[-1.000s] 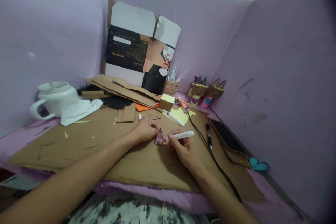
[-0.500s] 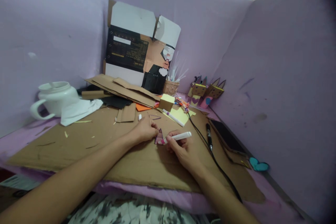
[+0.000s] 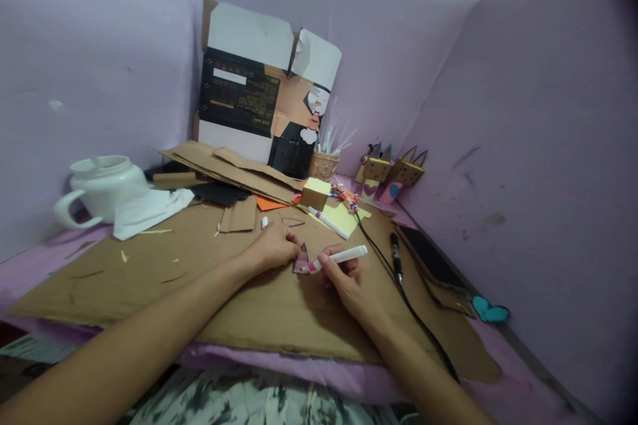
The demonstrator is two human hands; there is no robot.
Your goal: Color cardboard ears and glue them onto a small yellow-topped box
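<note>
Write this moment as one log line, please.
left hand: touching small triangle; right hand: holding white marker, tip at triangle; surface: cardboard

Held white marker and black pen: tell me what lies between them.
In the head view, the black cable crosses the cardboard between the held white marker and the black pen.

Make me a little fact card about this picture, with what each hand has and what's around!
Left hand: fingertips at the edge of a small purplish triangle
Right hand: holds a white marker, pointed end at the triangle
Under the hands: brown cardboard sheet
Nearby: another marker lying on yellow paper
Left side: white pot, white cloth
Right side: black pen, blue heart shape
Back: flattened printed box standing up, cardboard figures with pointy ears
</note>
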